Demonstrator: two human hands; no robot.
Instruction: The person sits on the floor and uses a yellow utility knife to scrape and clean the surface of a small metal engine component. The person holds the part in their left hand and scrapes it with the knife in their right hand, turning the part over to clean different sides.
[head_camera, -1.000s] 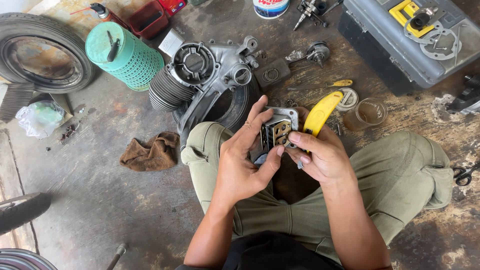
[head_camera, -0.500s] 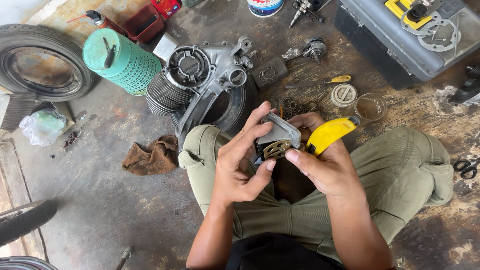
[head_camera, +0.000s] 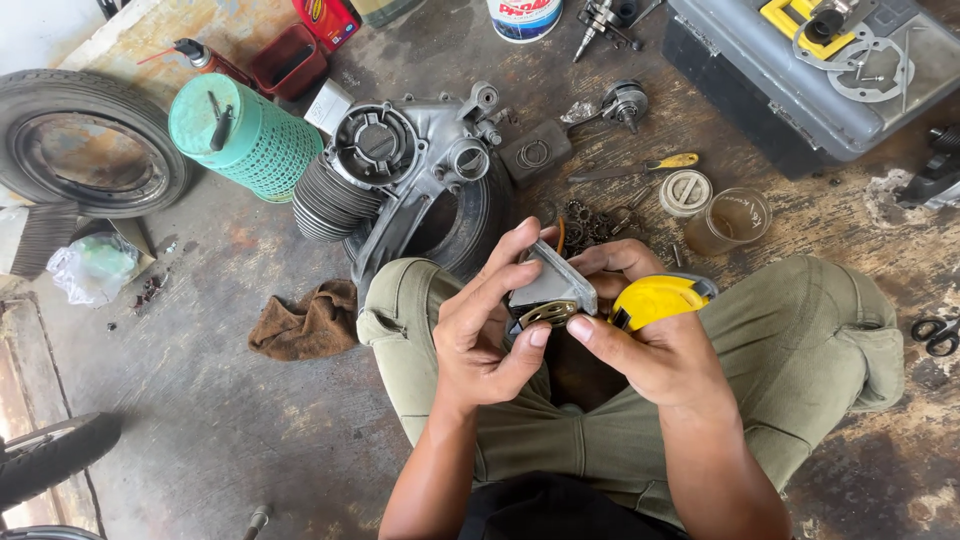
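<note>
I sit cross-legged on a concrete floor in olive trousers. My left hand (head_camera: 482, 325) wraps around a small grey metal engine part (head_camera: 552, 290) with a brass-coloured piece on its near face, held over my lap. My right hand (head_camera: 650, 340) steadies the same part with thumb and fingertips and also grips a yellow-handled tool (head_camera: 658, 298), whose tip is hidden behind the hand. Both hands meet at the part.
A grey finned engine case (head_camera: 400, 170) lies on a black tyre just beyond my knees. A brown rag (head_camera: 305, 322) lies to the left, with a green mesh basket (head_camera: 245, 135) and a wheel (head_camera: 85, 140) farther left. A grey toolbox (head_camera: 800, 80), a glass jar (head_camera: 730, 220) and scissors (head_camera: 935, 333) are right.
The yellow tool handle has swung from pointing up to lying low against my right palm. Both hands turned the metal part, and the view has tilted slightly downward.
</note>
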